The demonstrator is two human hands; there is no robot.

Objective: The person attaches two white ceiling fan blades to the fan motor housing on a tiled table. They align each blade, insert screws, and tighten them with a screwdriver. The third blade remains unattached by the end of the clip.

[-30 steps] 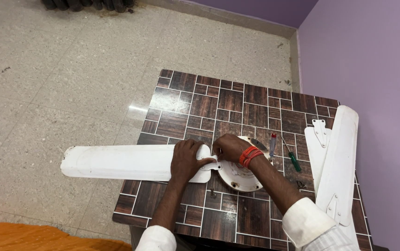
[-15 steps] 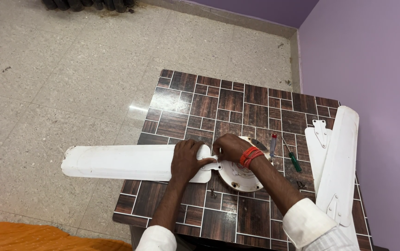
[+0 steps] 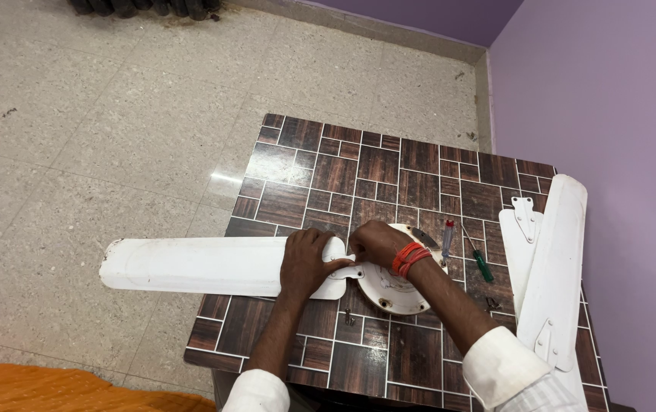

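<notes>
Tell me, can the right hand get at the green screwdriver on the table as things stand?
Probably yes. The green screwdriver lies bare on the table, just right of the right hand, with nothing over it; only a second screwdriver lies between.

Left hand lies flat; right hand curled, fingers bent.

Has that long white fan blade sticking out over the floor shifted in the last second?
No. The fan blade keeps the same place against the tiled table, its tip hanging over the floor as before.

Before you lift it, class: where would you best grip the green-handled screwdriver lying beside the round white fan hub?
Probably by its green handle, coming from above on the near side: the green-handled screwdriver lies flat and free on the brown tiled table, thin shaft pointing away.
</notes>
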